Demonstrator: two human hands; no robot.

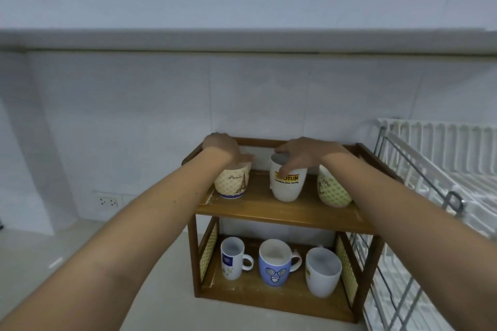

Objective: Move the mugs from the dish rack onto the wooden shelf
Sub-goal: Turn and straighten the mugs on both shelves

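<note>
Mugs: three on top tier of wooden shelf point(282, 212), three on bottom tier. L hand point(222, 149) grasps rim of Paris mug point(233, 181) at top left; R hand point(302, 154) fingers point(285, 168) grasp rim of white mug point(287, 185) at top middle. Green mug point(333, 191) sits just right, touched by neither hand. Dish rack point(441, 169) stands right of shelf on counter point(80, 250).

A wall socket point(108, 201) sits low on the tiled wall point(134, 115).

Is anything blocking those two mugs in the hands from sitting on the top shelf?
Nothing visible does: the Paris mug and white mug are both already at the top shelf, with the green mug standing apart.
</note>
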